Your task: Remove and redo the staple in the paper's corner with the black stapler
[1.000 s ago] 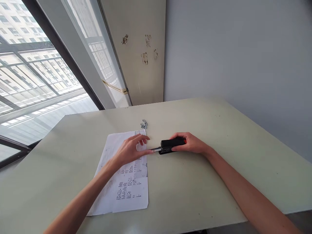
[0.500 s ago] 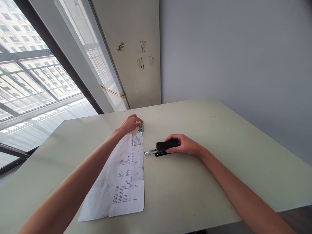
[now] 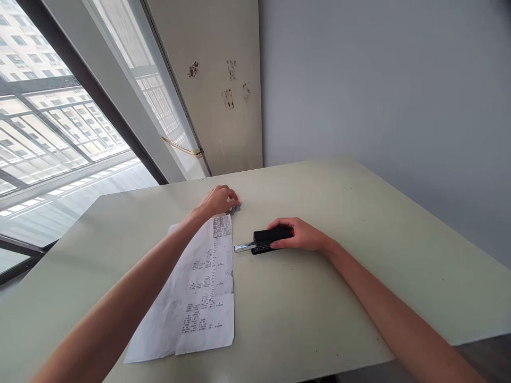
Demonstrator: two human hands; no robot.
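My right hand (image 3: 299, 233) wraps round a black stapler (image 3: 273, 238) that lies on the table with its metal staple tray slid out to the left. A bit of red shows at the stapler's back end. At the far end of the paper, my left hand (image 3: 221, 200) is closed in a pinch on a small grey strip of staples (image 3: 238, 205). Just under those fingers lie more grey staple strips (image 3: 231, 210), partly hidden by the hand. Printed sheets of paper (image 3: 199, 298) lie flat beneath my left forearm, their right edge beside the stapler's tray.
The pale green table (image 3: 359, 298) carries everything and ends at the right and near edges. A grey wall (image 3: 379, 80) rises behind it. To the left stand a window (image 3: 59, 117) and a cream panel (image 3: 231, 127) with peeled marks.
My left hand has moved slightly right over the staples, and its fingers now cover more of them. My right hand keeps its hold on the stapler. The camera view has shifted slightly.
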